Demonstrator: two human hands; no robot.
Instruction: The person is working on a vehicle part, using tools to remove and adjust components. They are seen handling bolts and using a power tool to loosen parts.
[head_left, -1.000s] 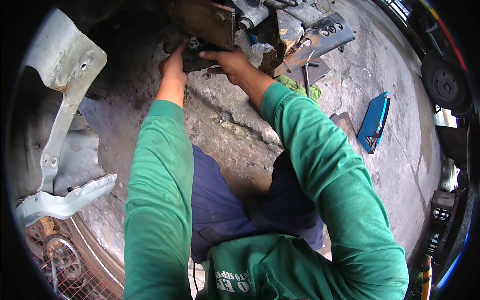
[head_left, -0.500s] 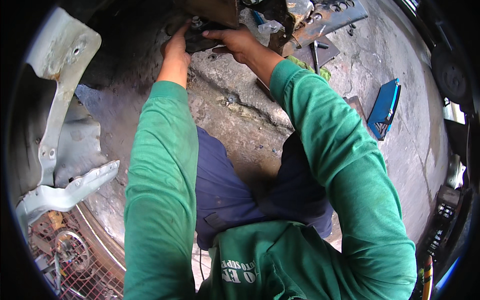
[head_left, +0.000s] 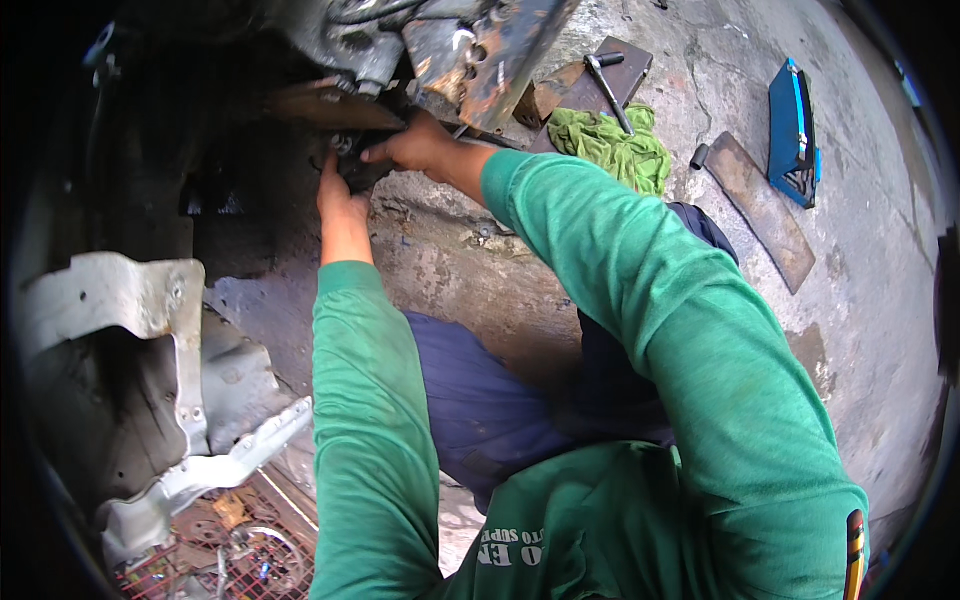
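Both arms reach forward under the vehicle's underside. My left hand (head_left: 341, 203) grips the near left side of a dark metal part (head_left: 364, 176), its thumb pointing up. From the right, my right hand (head_left: 418, 148) is wrapped round the same part, its thumb laid across the top. A bright bolt-like stud (head_left: 342, 143) stands up from the part between the two hands. Just above lies a brownish metal plate (head_left: 335, 108), close to my fingers. Shadow hides the far side of the part and most of my fingertips.
Bent silver sheet metal (head_left: 185, 340) juts in at the left, above a red mesh (head_left: 190, 560). Rusty bodywork (head_left: 500, 70) overhangs my right hand. To the right lie a green rag (head_left: 610, 145), a ratchet wrench (head_left: 608, 92), a flat metal bar (head_left: 762, 210) and a blue case (head_left: 790, 130).
My view has swung to the right and forward, so the rag, the wrench and the bar show more fully. Both hands keep their hold on the dark metal part.
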